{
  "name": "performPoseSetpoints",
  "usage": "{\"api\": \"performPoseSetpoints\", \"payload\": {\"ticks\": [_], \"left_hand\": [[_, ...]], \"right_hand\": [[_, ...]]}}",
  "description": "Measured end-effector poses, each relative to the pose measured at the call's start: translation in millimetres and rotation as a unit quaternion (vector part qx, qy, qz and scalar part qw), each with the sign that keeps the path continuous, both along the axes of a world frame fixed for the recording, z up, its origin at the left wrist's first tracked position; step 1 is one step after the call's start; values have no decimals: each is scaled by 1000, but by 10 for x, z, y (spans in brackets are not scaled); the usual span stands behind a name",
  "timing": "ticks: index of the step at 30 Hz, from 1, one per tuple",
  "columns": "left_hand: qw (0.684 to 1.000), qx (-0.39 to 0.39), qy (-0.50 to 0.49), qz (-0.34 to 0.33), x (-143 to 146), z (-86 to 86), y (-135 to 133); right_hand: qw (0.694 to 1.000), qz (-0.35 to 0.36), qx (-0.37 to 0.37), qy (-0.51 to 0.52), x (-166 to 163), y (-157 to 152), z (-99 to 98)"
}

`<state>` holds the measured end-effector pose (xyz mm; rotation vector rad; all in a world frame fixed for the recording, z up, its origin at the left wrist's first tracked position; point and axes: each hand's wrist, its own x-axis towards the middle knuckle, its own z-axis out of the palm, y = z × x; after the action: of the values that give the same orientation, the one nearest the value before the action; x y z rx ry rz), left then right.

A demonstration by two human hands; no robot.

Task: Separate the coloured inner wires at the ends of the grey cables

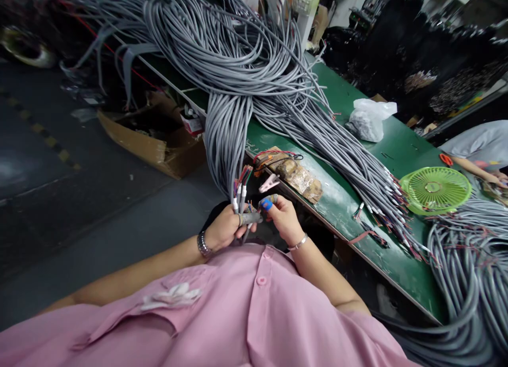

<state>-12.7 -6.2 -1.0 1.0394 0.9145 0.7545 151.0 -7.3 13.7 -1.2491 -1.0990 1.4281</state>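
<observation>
My left hand point(225, 229) is closed around a bunch of grey cable ends point(241, 197) whose stripped coloured wires stick up from my fist. My right hand point(282, 217), with taped fingertips and a blue fingertip cover, pinches one grey cable end point(251, 217) just beside the left hand. These cables hang down from a thick grey cable bundle point(228, 128) that drapes over the edge of the green table point(341, 197). Both hands are held in front of my chest, off the table's edge.
A large heap of grey cables point(238, 49) covers the table's far end. A brown taped block with a pink clip point(296, 176), a white plastic bag point(369, 121) and a green fan grille point(435, 189) lie on the table. A cardboard box point(154, 139) sits on the floor. Another person's arm point(476, 168) is at right.
</observation>
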Motion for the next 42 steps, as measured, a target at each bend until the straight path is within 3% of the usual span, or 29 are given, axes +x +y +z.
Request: {"api": "performPoseSetpoints", "payload": {"ticks": [7,15,24,32,37,40,42], "left_hand": [[997,-11,-52,53,-7,-69,7],[1000,29,11,7,-36,-48,-13],[986,-47,-93,129,0,-28,0],[973,-97,-125,165,0,-8,-3],[974,-109,-152,126,-54,35,32],[969,-139,-188,78,-100,55,84],[964,-162,-207,41,-117,52,131]], "right_hand": [[998,44,-37,31,27,-59,-23],[1000,21,10,-5,-102,-7,64],[1000,-22,15,-17,-118,3,-44],[999,-22,44,-5,-161,-27,-20],[999,-7,30,30,-48,14,-100],[992,-38,-34,111,75,129,-134],[980,-22,-92,175,134,231,-120]]}}
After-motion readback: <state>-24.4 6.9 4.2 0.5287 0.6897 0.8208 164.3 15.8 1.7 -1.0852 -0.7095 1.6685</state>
